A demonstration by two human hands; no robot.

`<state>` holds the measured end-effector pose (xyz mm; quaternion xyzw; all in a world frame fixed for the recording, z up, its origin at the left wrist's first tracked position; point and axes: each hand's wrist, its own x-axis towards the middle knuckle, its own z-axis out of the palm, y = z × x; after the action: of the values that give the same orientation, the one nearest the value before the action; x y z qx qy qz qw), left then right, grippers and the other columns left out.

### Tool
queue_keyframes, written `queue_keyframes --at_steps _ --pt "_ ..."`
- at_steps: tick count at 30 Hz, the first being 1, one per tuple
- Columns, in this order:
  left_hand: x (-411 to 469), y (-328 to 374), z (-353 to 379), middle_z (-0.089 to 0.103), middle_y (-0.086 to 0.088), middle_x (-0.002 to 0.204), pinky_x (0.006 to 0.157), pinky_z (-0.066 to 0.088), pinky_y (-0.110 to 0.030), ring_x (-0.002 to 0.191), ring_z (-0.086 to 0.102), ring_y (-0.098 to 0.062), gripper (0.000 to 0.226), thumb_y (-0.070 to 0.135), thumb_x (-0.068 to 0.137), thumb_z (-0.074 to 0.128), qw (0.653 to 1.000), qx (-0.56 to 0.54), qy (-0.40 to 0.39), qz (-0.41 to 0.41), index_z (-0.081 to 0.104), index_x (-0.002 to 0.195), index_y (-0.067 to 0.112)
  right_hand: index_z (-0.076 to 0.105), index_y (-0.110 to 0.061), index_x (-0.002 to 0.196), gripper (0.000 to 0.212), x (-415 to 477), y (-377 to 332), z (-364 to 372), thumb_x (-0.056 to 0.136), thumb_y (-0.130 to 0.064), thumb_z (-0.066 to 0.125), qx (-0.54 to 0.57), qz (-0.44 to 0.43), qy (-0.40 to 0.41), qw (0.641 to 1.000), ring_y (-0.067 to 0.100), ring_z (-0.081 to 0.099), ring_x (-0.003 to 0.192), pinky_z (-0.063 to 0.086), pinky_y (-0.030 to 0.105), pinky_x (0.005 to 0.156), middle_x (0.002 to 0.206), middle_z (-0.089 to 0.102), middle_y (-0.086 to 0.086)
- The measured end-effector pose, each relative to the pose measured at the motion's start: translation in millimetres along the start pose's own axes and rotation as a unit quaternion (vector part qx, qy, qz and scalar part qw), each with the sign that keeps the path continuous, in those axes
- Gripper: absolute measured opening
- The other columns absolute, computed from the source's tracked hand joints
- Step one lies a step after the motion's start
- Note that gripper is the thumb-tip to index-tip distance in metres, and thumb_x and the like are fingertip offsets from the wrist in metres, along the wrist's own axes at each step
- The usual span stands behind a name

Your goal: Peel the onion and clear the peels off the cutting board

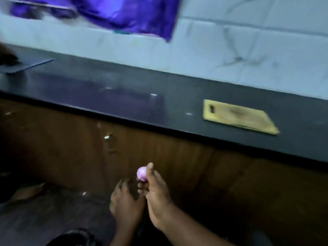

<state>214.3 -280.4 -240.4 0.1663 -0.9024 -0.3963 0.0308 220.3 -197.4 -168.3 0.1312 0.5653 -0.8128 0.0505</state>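
A pale tiled wall (pixel 230 41) fills the upper right, and below it a long dark tabletop (pixel 124 96) runs slanting across the whole view, glossy and flecked with a few small bright specks. Under its front edge is a brown wood-grain cabinet front (pixel 195 166). A shiny purple cloth (pixel 124 13) hangs against the wall at the upper left (the whole view is blurred, so its folds are hard to read). On the far left of the tabletop lies a flat dark-blue sheet (pixel 26 67). To the right, a yellowish wooden cutting board (pixel 239 116) lies flat on the tabletop near its front edge, with a slot handle at its left end and a dark smear along its middle. Both hands are low in the view, in front of the cabinet and below the tabletop's edge, with the forearms rising from the bottom edge. The right hand (pixel 157 196) points upward, its thumb standing straight along the side of the onion (pixel 141 173) and its fingers curled beneath, gripping it. The left hand (pixel 126 203) sits just beside it, fingers bent toward the onion's underside; whether they hold anything I cannot tell. The onion, small, smooth and pink, sits at the right hand's fingertips, well apart from the cutting board, down and to its left.
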Motion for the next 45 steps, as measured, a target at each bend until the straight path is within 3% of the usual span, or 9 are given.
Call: queue_keyframes --at_steps 4,8,14,25,29,32,35,40,45 --pt "-50.8 101.6 58.3 0.074 -0.003 0.1 0.08 0.056 -0.042 0.097 0.071 -0.03 0.037 0.048 0.077 0.059 0.969 -0.046 -0.151 0.189 0.071 0.1 0.021 0.073 -0.011 0.096 0.043 -41.8 -56.4 -119.2 0.077 -0.049 0.065 0.044 -0.072 0.108 0.991 0.007 0.062 0.067 0.05 0.022 0.066 0.076 0.072 -0.001" --pt "-106.5 181.3 129.0 0.077 0.009 0.106 0.089 0.059 -0.039 0.102 0.073 -0.008 0.039 0.036 0.076 0.06 0.889 -0.1 -0.319 0.312 0.072 0.112 0.029 0.075 -0.009 0.101 0.034 -88.1 -77.9 -238.1 0.077 -0.032 0.069 0.084 -0.117 0.228 0.963 0.014 0.065 0.075 0.05 0.028 0.071 0.077 0.08 -0.002" --pt "-171.1 243.3 214.8 0.073 0.013 0.11 0.092 0.057 -0.039 0.105 0.069 -0.005 0.033 0.037 0.085 0.062 0.823 -0.09 -0.393 0.4 0.072 0.115 0.029 0.075 -0.007 0.109 0.032 -121.0 -78.7 -340.5 0.087 -0.029 0.071 0.166 -0.141 0.341 0.915 0.019 0.07 0.088 0.054 0.029 0.08 0.09 0.083 0.002" --pt "-142.3 254.0 101.9 0.076 0.01 0.109 0.092 0.057 -0.037 0.104 0.071 -0.006 0.03 0.045 0.094 0.057 0.852 -0.137 -0.238 0.446 0.073 0.113 0.029 0.072 -0.01 0.12 0.048 -105.5 -130.7 -273.2 0.074 -0.019 0.082 0.039 -0.18 0.187 0.965 0.02 0.074 0.111 0.055 0.034 0.101 0.114 0.08 0.01" --pt "-88.6 296.9 36.4 0.071 0.001 0.127 0.097 0.054 -0.04 0.116 0.067 -0.019 0.038 0.029 0.097 0.055 0.856 -0.033 -0.108 0.505 0.063 0.134 0.025 0.07 -0.007 0.119 0.039 -63.8 -214.9 -242.0 0.083 -0.003 0.085 -0.183 -0.291 0.179 0.922 0.0 0.072 0.097 0.054 0.013 0.085 0.108 0.076 -0.001" --pt "-33.4 323.0 8.3 0.066 -0.007 0.137 0.102 0.051 -0.041 0.123 0.062 -0.028 0.048 0.023 0.095 0.061 0.873 0.044 -0.049 0.483 0.057 0.143 0.017 0.065 -0.002 0.125 0.051 -5.1 -272.1 -229.0 0.079 -0.002 0.087 -0.268 -0.304 0.219 0.888 0.021 0.066 0.107 0.053 0.03 0.092 0.117 0.07 0.011" --pt "16.0 339.5 12.0 0.06 -0.008 0.145 0.108 0.047 -0.041 0.129 0.059 -0.029 0.05 0.025 0.099 0.058 0.875 0.096 -0.048 0.472 0.051 0.148 0.016 0.064 -0.01 0.125 0.054 48.1 -295.1 -222.5 0.076 -0.009 0.089 -0.37 -0.259 0.227 0.863 0.027 0.068 0.109 0.055 0.042 0.099 0.12 0.072 0.01" --pt "87.0 359.2 62.4 0.038 -0.005 0.167 0.122 0.031 -0.037 0.154 0.036 -0.024 0.056 0.032 0.107 0.046 0.856 0.172 -0.099 0.477 0.035 0.16 0.017 0.069 -0.014 0.117 0.043 129.6 -290.1 -238.1 0.078 -0.013 0.085 -0.489 -0.195 0.168 0.833 0.025 0.068 0.107 0.052 0.031 0.09 0.118 0.072 0.005" --pt "114.9 383.3 91.4 0.029 -0.005 0.172 0.128 0.022 -0.037 0.161 0.023 -0.022 0.058 0.036 0.111 0.035 0.85 0.179 -0.138 0.476 0.027 0.164 0.015 0.064 -0.025 0.122 0.058 161.1 -291.5 -263.3 0.071 -0.011 0.088 -0.48 -0.113 0.105 0.864 0.02 0.068 0.111 0.057 0.041 0.1 0.122 0.068 -0.002"
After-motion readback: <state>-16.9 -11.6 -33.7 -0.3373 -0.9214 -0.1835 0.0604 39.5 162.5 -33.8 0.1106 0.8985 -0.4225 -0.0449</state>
